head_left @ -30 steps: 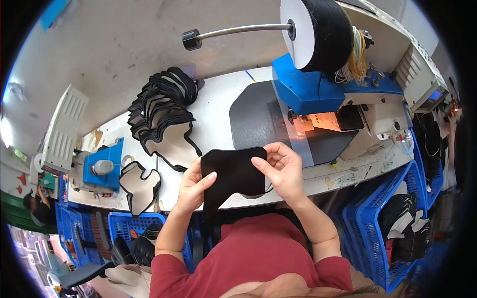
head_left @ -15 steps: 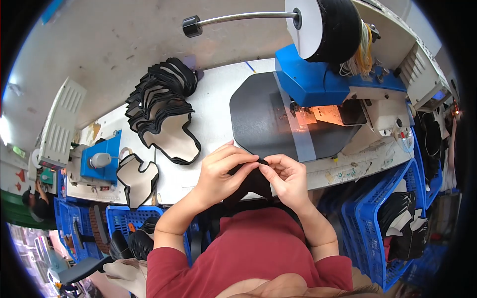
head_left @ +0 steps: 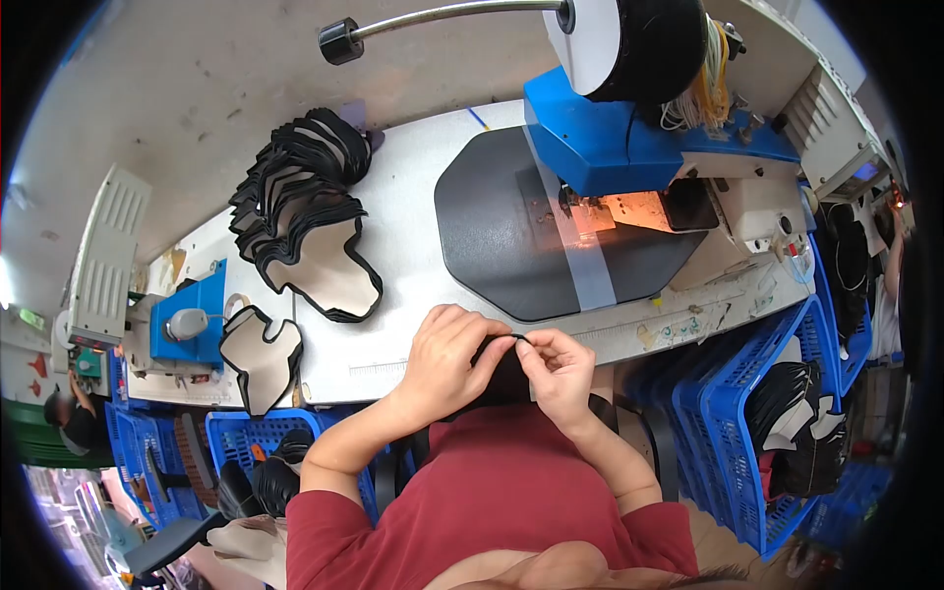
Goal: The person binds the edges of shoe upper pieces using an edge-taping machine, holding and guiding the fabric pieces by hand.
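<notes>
A black fabric piece (head_left: 504, 379) hangs in front of my shirt, its top edge pinched between both hands. My left hand (head_left: 447, 356) has its fingers closed on that edge, palm side turned down. Close beside it, my right hand (head_left: 559, 372) grips the same edge between thumb and forefinger. Much of the piece is hidden by my fingers and its dark colour. Beyond the hands lies the dark octagonal plate (head_left: 482, 236) of the blue sewing machine (head_left: 590, 138), whose needle area is lit orange.
A stack of black-edged pale pieces (head_left: 324, 265) lies left on the white table (head_left: 393, 295). One similar piece (head_left: 261, 359) is near the front edge. Blue baskets (head_left: 703, 433) stand right; a blue machine (head_left: 189, 315) is left. A co-worker (head_left: 77, 413) is at far left.
The black piece was spread flat between my hands; now it is lowered and its edge is gathered between my fingertips. My hands have come together. The camera view has shifted slightly.
</notes>
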### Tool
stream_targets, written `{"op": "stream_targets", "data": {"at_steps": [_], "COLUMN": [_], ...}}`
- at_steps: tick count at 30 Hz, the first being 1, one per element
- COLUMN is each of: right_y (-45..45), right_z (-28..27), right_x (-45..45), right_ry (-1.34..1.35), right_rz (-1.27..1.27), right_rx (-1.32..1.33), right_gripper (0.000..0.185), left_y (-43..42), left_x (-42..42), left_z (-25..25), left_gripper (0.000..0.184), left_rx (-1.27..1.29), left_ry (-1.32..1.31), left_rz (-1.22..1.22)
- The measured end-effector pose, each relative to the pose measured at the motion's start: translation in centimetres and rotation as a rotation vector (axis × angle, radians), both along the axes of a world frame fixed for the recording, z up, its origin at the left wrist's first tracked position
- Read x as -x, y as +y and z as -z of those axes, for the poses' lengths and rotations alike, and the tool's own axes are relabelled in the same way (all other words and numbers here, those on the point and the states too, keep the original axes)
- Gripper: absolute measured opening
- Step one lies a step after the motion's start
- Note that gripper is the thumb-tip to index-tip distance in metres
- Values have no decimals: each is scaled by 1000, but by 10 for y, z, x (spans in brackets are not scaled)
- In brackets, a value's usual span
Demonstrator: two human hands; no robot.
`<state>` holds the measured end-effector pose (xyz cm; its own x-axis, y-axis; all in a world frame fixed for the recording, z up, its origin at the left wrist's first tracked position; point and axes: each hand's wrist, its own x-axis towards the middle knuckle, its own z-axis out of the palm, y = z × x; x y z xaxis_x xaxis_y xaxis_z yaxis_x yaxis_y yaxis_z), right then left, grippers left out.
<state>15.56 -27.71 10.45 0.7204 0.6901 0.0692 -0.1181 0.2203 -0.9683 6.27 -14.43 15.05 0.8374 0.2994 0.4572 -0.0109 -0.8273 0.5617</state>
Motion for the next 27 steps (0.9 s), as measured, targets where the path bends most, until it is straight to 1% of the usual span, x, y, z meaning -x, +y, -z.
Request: {"op": "stream_targets", "data": {"at_steps": [2, 5, 7, 17, 20, 23, 27], "right_y": [0, 1, 4, 9, 11, 14, 16], "right_z": [4, 7, 7, 9, 9, 8, 4], "right_x": [1, 3, 1, 5, 5, 7, 9], "right_ry": [84, 199, 230, 191, 184, 177, 179], "right_rz": [7, -21, -29, 133, 166, 195, 212], "right_rx": [-3, 28, 61, 30, 12, -5, -9], "right_gripper": [4, 5, 5, 10, 10, 10, 8], "left_y": [-1, 2, 4, 5, 5, 7, 7], "left_x": [4, 5, 3, -7, -10, -10, -11], "left_z": [4, 13, 18, 28, 27, 29, 28], "left_gripper": [11, 12, 11, 16, 16, 15, 13], "left_rx": [5, 277, 351, 641, 781, 939, 957], "left_ry": [59, 109, 112, 189, 177, 220, 209], "left_rz": [-25, -20, -26, -64, -60, -52, -52]}}
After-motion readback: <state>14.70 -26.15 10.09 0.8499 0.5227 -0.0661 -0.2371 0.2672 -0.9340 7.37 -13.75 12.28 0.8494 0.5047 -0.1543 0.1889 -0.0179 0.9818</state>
